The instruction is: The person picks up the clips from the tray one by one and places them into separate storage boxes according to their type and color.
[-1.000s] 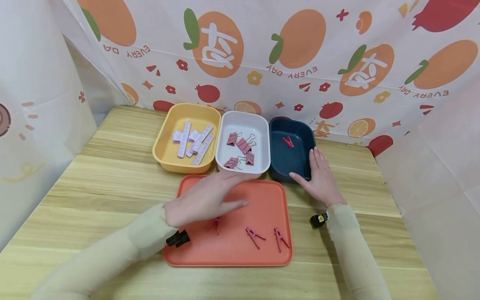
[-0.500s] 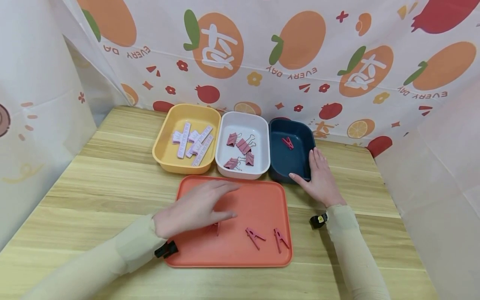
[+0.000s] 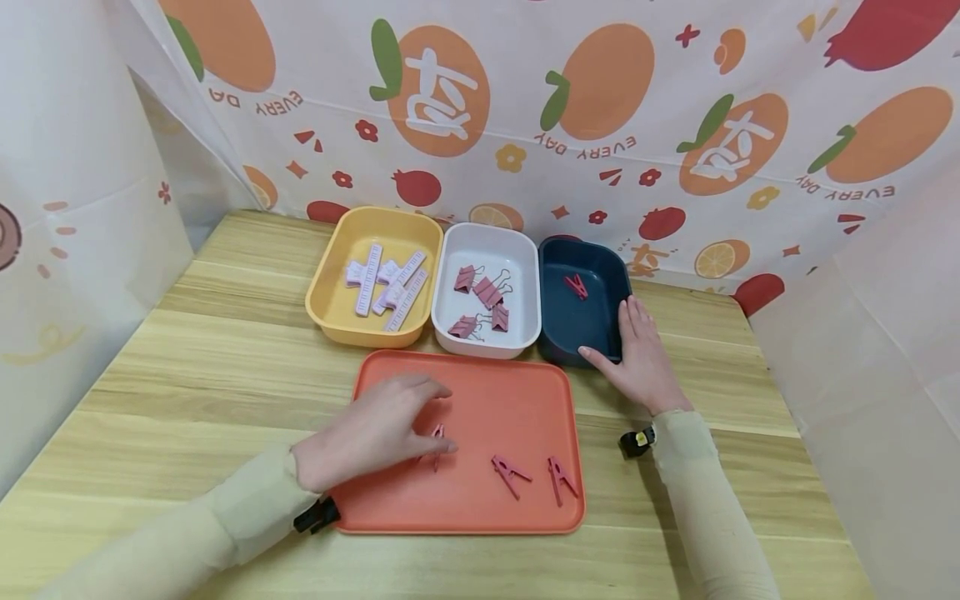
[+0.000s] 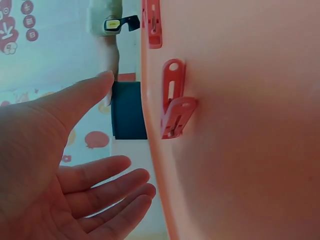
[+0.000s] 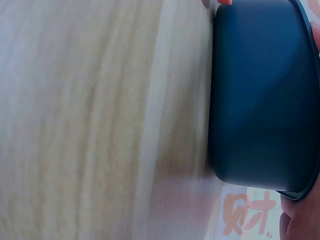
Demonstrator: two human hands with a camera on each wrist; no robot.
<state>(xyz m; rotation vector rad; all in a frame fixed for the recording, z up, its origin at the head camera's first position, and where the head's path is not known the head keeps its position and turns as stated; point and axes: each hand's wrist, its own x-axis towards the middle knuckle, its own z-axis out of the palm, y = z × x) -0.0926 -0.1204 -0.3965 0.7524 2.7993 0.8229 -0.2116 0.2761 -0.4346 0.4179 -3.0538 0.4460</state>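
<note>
My left hand [image 3: 375,429] hovers over the orange-red tray [image 3: 480,521], fingers bent and thumb spread apart, with nothing between them. A pink clothespin [image 3: 438,432] lies at its thumb, partly hidden by it. Further right on the tray are two more, a middle clothespin [image 3: 510,475] and a right-hand clothespin [image 3: 561,479]. In the left wrist view a clothespin [image 4: 174,100] stands out beyond the thumb. My right hand [image 3: 641,358] rests against the near right corner of the dark blue bin [image 3: 581,333], fingers straight along its side and thumb over the front rim. One clothespin [image 3: 576,286] lies inside that bin.
Left of the blue bin stands a white bin [image 3: 517,333] with several dusky-pink binder clips [image 3: 489,292]. Beside it a yellow bin [image 3: 326,312] holds lilac ruler-shaped clips [image 3: 367,281]. A fruit-print curtain [image 3: 517,92] hangs behind the wooden table [image 3: 225,375].
My left hand has moved back toward me and left, from near the white bin to the leftmost clothespin, its fingers bending closer to the thumb. The right hand has stayed on the blue bin.
</note>
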